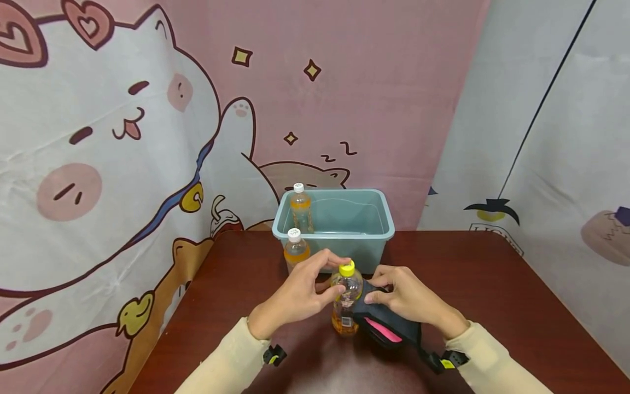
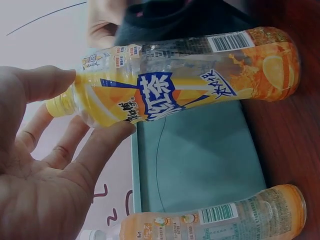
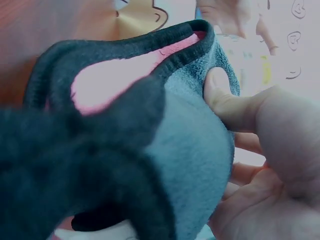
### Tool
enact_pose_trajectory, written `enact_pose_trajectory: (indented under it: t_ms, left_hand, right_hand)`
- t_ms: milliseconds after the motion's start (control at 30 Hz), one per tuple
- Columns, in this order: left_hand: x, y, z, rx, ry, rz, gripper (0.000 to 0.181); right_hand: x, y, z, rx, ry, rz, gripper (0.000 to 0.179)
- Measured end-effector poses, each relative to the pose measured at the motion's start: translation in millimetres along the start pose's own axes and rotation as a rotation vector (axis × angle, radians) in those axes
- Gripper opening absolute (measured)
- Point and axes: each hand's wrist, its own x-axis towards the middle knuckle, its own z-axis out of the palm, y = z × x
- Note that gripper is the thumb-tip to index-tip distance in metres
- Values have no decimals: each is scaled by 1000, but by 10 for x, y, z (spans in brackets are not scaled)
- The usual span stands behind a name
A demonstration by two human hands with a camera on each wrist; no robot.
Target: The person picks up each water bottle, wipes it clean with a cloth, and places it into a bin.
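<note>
A plastic iced tea bottle (image 1: 346, 306) with a yellow cap stands upright on the table. My left hand (image 1: 306, 287) holds it near the top, with fingers and thumb around the cap and shoulder. Its yellow label (image 2: 165, 95) and a little amber liquid at the base show in the left wrist view. Against the bottle's right side, my right hand (image 1: 410, 293) pinches a dark grey cloth pouch, mitt-like in shape (image 3: 195, 150). Black binding edges the pouch, and a pink lining (image 3: 110, 82) shows in its opening. Part of the right hand's grip is hidden behind the cloth.
A blue-green plastic bin (image 1: 339, 236) stands at the table's back, with a white-capped bottle (image 1: 301, 210) inside at the left. Another white-capped bottle (image 1: 296, 250) stands before the bin. The wooden table (image 1: 472, 290) reaches a printed cloth backdrop (image 1: 384, 98).
</note>
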Motion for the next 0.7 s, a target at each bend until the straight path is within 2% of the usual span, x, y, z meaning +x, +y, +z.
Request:
enact_pose_trajectory:
  t_ms: [367, 700]
  left_hand:
    - [14, 4, -6, 3, -8, 6, 46]
    - [21, 1, 5, 21, 15, 52, 47]
  right_hand:
    - [45, -180, -124, 15, 168, -51, 26]
    - [167, -311, -107, 62, 236, -77, 34]
